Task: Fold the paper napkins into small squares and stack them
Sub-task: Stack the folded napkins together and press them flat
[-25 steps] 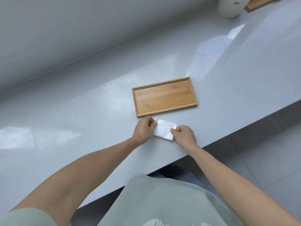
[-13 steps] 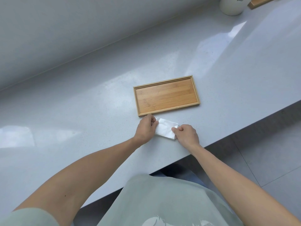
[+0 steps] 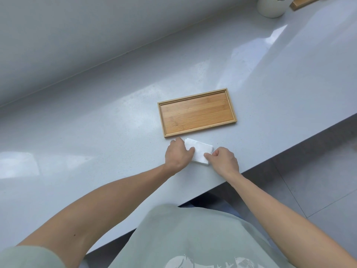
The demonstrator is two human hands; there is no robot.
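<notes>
Here, at frame centre, the left hand pressed and the right hand pinched the napkin below the tray; uneven pressure risked a skewed crease.

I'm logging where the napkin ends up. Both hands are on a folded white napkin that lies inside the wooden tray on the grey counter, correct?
Not quite. The napkin is not inside the wooden tray; the head view shows it on the grey counter, just in front of the tray's near edge. The tray holds nothing. The rest stands: the left hand and right hand are both on the folded white napkin.
</notes>
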